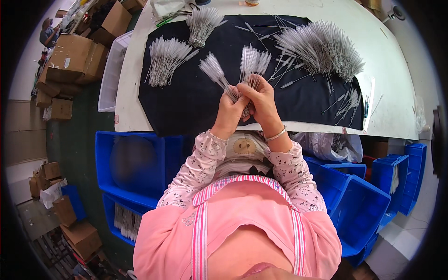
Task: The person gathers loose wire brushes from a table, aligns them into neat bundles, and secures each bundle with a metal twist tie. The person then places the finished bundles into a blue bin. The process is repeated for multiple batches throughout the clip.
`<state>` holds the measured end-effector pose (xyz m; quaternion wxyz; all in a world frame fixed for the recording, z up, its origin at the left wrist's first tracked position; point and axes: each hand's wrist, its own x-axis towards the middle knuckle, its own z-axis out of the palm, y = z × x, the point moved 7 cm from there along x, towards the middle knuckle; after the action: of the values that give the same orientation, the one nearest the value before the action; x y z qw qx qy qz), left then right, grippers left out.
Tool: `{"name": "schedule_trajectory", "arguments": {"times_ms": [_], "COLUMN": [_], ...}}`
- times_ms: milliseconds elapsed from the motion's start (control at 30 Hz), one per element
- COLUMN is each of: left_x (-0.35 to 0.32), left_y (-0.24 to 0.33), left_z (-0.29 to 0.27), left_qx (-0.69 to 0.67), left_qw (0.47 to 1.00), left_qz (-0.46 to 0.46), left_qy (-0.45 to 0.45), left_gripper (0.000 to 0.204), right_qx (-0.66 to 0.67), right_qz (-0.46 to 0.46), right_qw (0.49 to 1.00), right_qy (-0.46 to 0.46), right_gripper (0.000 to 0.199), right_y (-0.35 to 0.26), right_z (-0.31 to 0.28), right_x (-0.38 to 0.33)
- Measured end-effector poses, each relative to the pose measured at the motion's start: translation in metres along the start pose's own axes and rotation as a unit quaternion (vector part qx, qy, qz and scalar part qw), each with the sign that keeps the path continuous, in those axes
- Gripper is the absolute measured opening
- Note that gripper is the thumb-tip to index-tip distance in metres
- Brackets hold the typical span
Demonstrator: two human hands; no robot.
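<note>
Head view: left hand (227, 115) and right hand (264, 101), touching, each grip 1 bunch of brushes (213, 69), fanned out beyond them

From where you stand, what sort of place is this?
Probably a workshop or packing room: thin brushes are heaped on a dark cloth, blue plastic bins stand close by, and cardboard boxes are piled at the left.

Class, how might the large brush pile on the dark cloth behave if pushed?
The large brush pile would probably splay and shed pieces, since loose brushes already stray beside it. Each looks thin-stemmed, so likely light.
</note>
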<state>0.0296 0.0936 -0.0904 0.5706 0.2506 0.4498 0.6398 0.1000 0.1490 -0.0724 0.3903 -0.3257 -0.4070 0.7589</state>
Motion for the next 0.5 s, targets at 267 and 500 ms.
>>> {"name": "schedule_trajectory", "arguments": {"times_ms": [267, 500], "left_x": [-0.008, -0.005], "left_y": [0.004, 0.009], "left_z": [0.008, 0.004], "left_qx": [-0.105, -0.048], "left_qw": [0.994, 0.998], "left_qz": [-0.024, 0.012], "left_qy": [0.023, 0.041], "left_gripper": [0.02, 0.023], "right_qx": [0.073, 0.169], "right_qz": [0.072, 0.033], "right_qw": [0.995, 0.985], "right_qy": [0.012, -0.012], "right_gripper": [0.021, 0.026], "right_y": [0.007, 0.006], "right_z": [-0.009, -0.005], "right_x": [-0.003, -0.002]}}
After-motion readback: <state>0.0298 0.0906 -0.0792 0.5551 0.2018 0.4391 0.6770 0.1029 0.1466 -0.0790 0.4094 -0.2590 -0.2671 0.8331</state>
